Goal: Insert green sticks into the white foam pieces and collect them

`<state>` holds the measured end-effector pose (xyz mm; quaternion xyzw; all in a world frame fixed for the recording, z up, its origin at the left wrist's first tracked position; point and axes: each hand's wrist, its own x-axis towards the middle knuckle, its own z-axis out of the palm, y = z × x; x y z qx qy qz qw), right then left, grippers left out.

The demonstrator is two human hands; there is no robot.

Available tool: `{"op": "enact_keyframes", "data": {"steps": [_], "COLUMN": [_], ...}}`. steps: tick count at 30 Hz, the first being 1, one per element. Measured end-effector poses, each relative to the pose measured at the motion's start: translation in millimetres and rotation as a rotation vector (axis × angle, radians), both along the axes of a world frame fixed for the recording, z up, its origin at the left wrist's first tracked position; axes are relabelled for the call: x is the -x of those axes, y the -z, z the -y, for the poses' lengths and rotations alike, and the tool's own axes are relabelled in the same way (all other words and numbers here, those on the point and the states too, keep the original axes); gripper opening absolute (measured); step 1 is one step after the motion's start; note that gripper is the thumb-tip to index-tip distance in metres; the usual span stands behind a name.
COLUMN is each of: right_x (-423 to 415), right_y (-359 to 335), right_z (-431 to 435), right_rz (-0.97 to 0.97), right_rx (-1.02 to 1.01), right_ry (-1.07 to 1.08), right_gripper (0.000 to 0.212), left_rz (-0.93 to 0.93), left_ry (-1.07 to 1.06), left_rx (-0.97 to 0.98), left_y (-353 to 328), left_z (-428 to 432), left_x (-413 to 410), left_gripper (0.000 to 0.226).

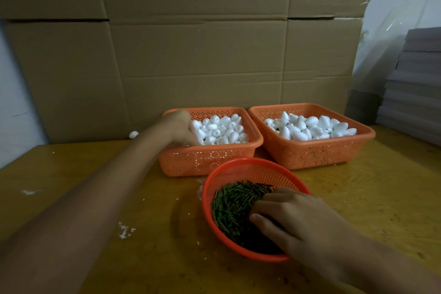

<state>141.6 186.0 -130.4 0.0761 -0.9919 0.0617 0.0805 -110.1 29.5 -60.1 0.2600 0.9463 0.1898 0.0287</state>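
Observation:
Two orange square baskets stand at the back of the table; the left basket (pixel 205 160) and the right basket (pixel 310 153) both hold many white foam pieces (pixel 220 130). My left hand (pixel 177 126) reaches into the left basket's left side, fingers down among the foam; what the fingertips hold is hidden. In front, a round red basket (pixel 241 169) holds a heap of short green sticks (pixel 232 205). My right hand (pixel 293 217) lies in this basket with fingers curled down onto the sticks.
A wall of brown cardboard (pixel 191 55) rises behind the baskets. One stray foam piece (pixel 133 134) lies at its foot on the left. A stack of grey sheets (pixel 415 93) stands at the right. White foam crumbs (pixel 125 230) dot the yellow wooden table (pixel 358 198).

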Motion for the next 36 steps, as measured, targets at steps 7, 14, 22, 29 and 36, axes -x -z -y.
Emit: {"op": "enact_keyframes", "data": {"steps": [7,14,22,29,36], "right_x": [5,11,7,8,6], "right_y": [3,2,-5,-7,-6], "right_z": [-5,-11,-14,-13,-8], "right_rz": [-0.022,-0.197,-0.142,-0.112,-0.201], "right_rx": [0.301,0.658,1.037,1.068,1.008], "right_ry": [0.042,0.008,-0.041,-0.053,-0.108], "right_gripper": [0.013,0.002,0.006,0.001,0.008], "left_rz": [-0.21,0.036,0.11,-0.087,-0.147], "left_ry": [0.099,0.207,0.216,0.26,0.332], "left_rx": [-0.632,-1.03,-1.092,-1.014,-1.043], "left_y": [5,42,80,101,107], "left_z": [1,28,49,57,56], "left_x": [-54,-136,-159,-157,-148], "left_gripper": [0.033,0.022,0.038,0.038,0.029]}}
